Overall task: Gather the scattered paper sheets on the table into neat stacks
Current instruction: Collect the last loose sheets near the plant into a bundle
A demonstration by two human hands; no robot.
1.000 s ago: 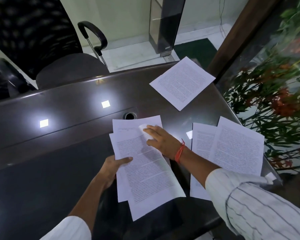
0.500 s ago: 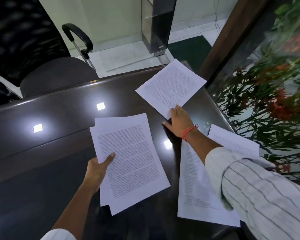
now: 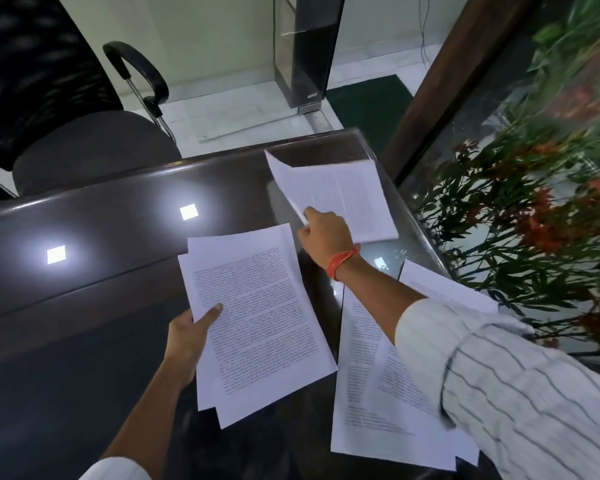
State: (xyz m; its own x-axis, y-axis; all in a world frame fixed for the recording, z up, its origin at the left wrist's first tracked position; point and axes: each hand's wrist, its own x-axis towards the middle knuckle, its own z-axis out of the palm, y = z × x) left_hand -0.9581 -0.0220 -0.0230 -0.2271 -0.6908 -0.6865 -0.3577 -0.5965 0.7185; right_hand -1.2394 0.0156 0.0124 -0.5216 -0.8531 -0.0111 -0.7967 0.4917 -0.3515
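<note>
My left hand [image 3: 187, 336] grips the left edge of a small stack of printed sheets [image 3: 257, 323], thumb on top, held over the dark glossy table [image 3: 94, 271]. Farther back, my right hand [image 3: 324, 235] pinches the near edge of a single printed sheet [image 3: 340, 195]. That sheet is lifted and curled up off the table near the far right corner. Two more printed sheets [image 3: 368, 393] lie overlapping on the table at the right, partly hidden under my right sleeve.
A black office chair [image 3: 66, 126] stands beyond the table's far edge at the left. A glass pane with red-flowered plants [image 3: 541, 220] behind it runs along the table's right side. Ceiling lights reflect on the tabletop.
My right hand moved from the stack to the far sheet, took hold of its near edge and lifted it off the table. My left hand kept hold of the stack.
</note>
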